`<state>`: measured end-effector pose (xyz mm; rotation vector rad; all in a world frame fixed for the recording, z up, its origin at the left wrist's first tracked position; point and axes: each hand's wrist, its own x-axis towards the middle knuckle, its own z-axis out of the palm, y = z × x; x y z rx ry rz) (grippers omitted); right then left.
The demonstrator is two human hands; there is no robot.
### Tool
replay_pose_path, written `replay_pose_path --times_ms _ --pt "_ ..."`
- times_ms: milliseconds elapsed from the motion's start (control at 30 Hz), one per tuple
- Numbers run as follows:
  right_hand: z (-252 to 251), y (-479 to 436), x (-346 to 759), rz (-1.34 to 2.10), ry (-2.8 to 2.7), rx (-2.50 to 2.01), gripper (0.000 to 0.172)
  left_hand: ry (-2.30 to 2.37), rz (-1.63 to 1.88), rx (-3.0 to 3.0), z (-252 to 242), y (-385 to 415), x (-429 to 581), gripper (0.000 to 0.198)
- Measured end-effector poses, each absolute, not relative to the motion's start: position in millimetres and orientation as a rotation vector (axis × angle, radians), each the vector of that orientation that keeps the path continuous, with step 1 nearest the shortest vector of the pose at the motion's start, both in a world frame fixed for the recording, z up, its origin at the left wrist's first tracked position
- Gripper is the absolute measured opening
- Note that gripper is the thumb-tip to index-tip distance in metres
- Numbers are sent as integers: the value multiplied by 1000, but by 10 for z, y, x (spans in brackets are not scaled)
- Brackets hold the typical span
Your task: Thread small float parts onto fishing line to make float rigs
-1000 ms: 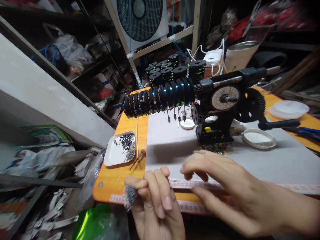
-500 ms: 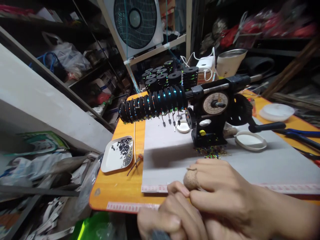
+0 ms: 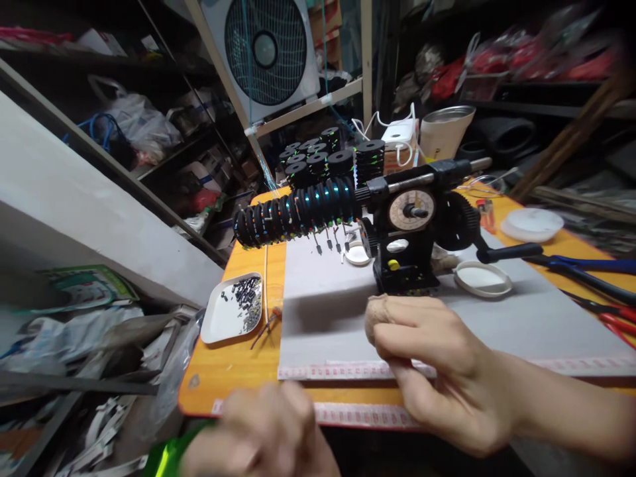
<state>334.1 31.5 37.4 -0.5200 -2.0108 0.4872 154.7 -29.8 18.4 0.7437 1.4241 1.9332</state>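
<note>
My right hand hovers over the front edge of the grey board, its fingers curled in and the thumb pressed to them. A tan wrap covers one fingertip. Anything pinched there is hidden. My left hand is lower and to the left, in front of the table edge, smeared by motion. Behind the hands stands a black hand-cranked winding machine with a round dial. Its shaft carries a row of black ring-shaped spools, with coloured beads and short dangling pieces.
A white tray of small dark and metal parts sits at left. Stacked black spools stand behind the machine. Two shallow white lids rest on the board. Blue-handled pliers lie at right. A box fan stands at the back.
My hands, touching each other before, have come apart. The left moved left; the right stayed near the board's edge. The view shifted slightly, with the machine now a little further left.
</note>
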Motion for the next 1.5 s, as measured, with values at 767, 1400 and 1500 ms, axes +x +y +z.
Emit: replay_pose_path --times_ms 767,1400,1500 --pt "537 446 3328 -591 -2396 -313 21 687 1630 1523 -43 -96 1526 20" --pt "757 635 3708 -809 -2315 -688 26 349 1729 1076 -51 -93 1550 21" --pt "361 508 3498 -777 -2539 -747 26 376 1758 1002 -20 -69 1470 20"
